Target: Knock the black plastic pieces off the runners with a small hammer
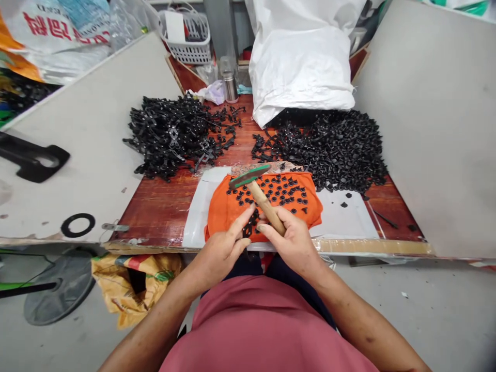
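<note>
My right hand [292, 237] is closed round the wooden handle of a hammer [263, 199]. The hammer's green-and-dark metal head points up and to the left, above an orange cloth pad [220, 212]. At the pad's near side, my left hand [225, 245] has its thumb and index finger around a black plastic piece [251, 225] with several small knobs. The tips of my right fingers come close to that piece; whether they touch it cannot be made out. Small black plastic fasteners [284, 192] stand in loose rows over the pad, beneath and beside the hammer.
Left of the pad rises a heap of black plastic parts [166, 134]; on the right lies a pile of small black fasteners [344, 150]. A white sack [302, 62] leans behind it. A steel flask [230, 85] and grey basket [190, 49] stand at the back. Grey side panels [434, 129] flank the table.
</note>
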A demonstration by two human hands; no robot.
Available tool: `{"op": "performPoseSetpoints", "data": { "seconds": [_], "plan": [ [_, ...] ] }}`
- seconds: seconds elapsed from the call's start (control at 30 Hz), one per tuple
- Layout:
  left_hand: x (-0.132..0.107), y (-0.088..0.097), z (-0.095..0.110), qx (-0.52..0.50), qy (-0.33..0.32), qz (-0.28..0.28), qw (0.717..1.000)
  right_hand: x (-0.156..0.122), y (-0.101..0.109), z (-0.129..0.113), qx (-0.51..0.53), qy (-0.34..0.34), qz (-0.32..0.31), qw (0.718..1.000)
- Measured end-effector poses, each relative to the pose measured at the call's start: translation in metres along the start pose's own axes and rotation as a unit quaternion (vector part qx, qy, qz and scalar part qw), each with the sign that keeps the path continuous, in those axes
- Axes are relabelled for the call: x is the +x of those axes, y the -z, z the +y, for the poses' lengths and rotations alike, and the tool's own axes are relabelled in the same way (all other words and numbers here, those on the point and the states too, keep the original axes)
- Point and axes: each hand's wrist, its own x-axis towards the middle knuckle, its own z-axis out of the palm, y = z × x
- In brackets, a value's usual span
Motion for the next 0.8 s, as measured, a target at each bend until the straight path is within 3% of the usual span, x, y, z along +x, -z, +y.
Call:
{"op": "performPoseSetpoints", "data": {
  "seconds": [0.23, 0.37, 0.57, 0.67, 0.8],
  "plan": [
    [-0.011, 0.001, 0.002, 0.032, 0.019, -0.028, 0.999, 0.0, -0.008, 0.001, 0.013, -0.018, -0.009, 1.0],
    [-0.013, 0.003, -0.001, -0.024, -0.01, -0.016, 1.0, -0.001, -0.011, 0.004, 0.03, -0.009, -0.018, 0.999],
    [-0.015, 0.003, -0.001, -0.116, 0.0, -0.071, 0.991, -0.002, -0.017, 0.01, 0.044, -0.032, 0.006, 0.998],
    [-0.017, -0.001, 0.002, -0.134, 0.008, -0.031, 0.99, -0.004, -0.021, 0.011, 0.053, -0.051, 0.029, 0.997],
    [-0.012, -0.005, -0.004, -0.174, 0.025, 0.047, 0.983, -0.009, -0.018, 0.01, 0.04, -0.061, 0.012, 0.997]
  ]
}}
